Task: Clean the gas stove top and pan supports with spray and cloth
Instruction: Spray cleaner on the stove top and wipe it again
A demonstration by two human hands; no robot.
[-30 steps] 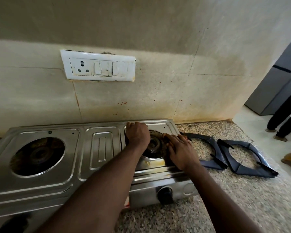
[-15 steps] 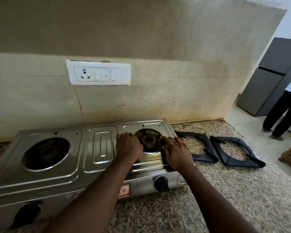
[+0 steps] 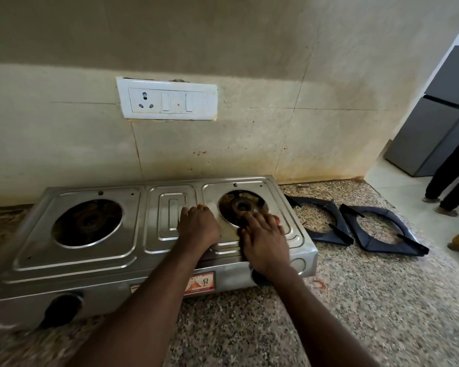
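Note:
The steel two-burner gas stove [image 3: 90, 258] stands on the granite counter with both pan supports off it. My left hand [image 3: 198, 226] rests on the stove top just left of the right burner [image 3: 243, 206], with nothing visible in it. My right hand [image 3: 265, 239] lies flat at the burner's front edge, fingers spread and touching the rim. The left burner [image 3: 86, 222] is bare. Two dark blue pan supports [image 3: 326, 238] [image 3: 382, 247] lie side by side on the counter right of the stove. No spray bottle or cloth is in view.
The granite counter [image 3: 355, 313] runs in front and to the right. A white switchboard [image 3: 167, 99] is on the stained wall behind. A black knob [image 3: 62, 308] is at the stove's front left. At far right stand a grey fridge [image 3: 440, 123] and a person's legs [image 3: 451, 176].
My left hand has slid from behind the right burner to its left-front side. My right hand has shifted from the burner's right edge to its front edge.

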